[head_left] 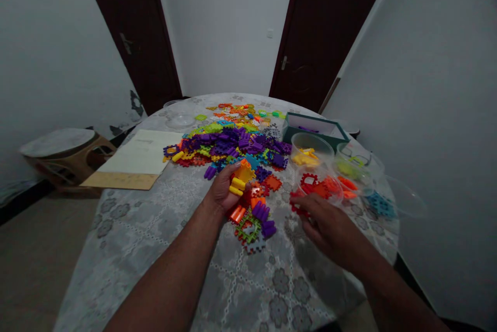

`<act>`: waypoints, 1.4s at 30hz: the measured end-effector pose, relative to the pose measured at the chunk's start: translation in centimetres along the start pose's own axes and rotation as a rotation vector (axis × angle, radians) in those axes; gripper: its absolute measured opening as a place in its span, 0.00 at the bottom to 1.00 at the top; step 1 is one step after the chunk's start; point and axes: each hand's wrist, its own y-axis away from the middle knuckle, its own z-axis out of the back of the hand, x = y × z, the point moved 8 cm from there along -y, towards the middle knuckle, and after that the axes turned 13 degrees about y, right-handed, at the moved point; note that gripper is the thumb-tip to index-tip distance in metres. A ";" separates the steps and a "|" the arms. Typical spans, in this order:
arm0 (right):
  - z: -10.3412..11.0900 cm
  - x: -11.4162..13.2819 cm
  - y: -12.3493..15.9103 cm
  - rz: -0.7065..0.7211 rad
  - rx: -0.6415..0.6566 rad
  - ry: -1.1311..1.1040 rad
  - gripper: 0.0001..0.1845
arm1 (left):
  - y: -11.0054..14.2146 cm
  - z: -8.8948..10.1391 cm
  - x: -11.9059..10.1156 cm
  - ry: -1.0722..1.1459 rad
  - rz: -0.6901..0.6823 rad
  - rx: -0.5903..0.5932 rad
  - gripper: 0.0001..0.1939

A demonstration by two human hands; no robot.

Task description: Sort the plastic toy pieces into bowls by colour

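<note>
Tablecloth [254, 280] runs between forearms [171, 264] to edge [334, 317]; left fingers [232, 168] grip yellow pieces [237, 186], right fingers [306, 201] red piece [294, 205].

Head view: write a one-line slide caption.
Left hand holding yellow pieces, right hand a red piece, beside clear tubs on a patterned tablecloth.

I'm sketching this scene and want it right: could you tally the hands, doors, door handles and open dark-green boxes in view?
Hands: 2
Doors: 2
Door handles: 2
Open dark-green box: 1
Total: 7
</note>
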 end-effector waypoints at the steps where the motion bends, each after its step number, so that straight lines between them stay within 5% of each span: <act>1: 1.2 -1.2 -0.3 -0.028 -0.067 0.034 0.23 | 0.0 0.0 0.1 -0.012 -0.001 0.007 0.13; 4: 3.1 -4.6 -1.8 -0.124 -0.173 0.157 0.21 | 0.0 0.1 -0.1 -0.045 -0.041 0.017 0.15; 7: 2.7 -5.8 -2.9 -0.161 -0.188 0.210 0.18 | 0.0 0.2 0.0 -0.065 -0.044 0.026 0.16; 17: -0.3 1.9 2.6 -0.019 0.160 -0.022 0.15 | -0.4 0.4 -0.2 -0.072 -0.046 -0.001 0.17; 21: -2.7 2.2 2.6 -0.052 0.317 -0.031 0.13 | -0.1 0.2 0.1 -0.063 -0.023 -0.029 0.17; 25: -4.0 2.2 2.0 -0.052 0.343 -0.064 0.11 | 0.2 0.0 0.1 -0.059 -0.011 -0.049 0.15; 36: -3.3 4.1 2.5 0.060 0.268 -0.035 0.05 | -0.4 0.3 -0.1 -0.131 -0.021 -0.099 0.11; 39: -0.1 3.8 2.0 0.076 0.064 -0.170 0.06 | -0.4 0.1 -0.3 -0.156 -0.052 -0.088 0.09; 42: 3.3 0.6 1.2 -0.076 -0.265 -0.188 0.10 | -0.3 0.2 -0.3 -0.174 -0.051 -0.093 0.09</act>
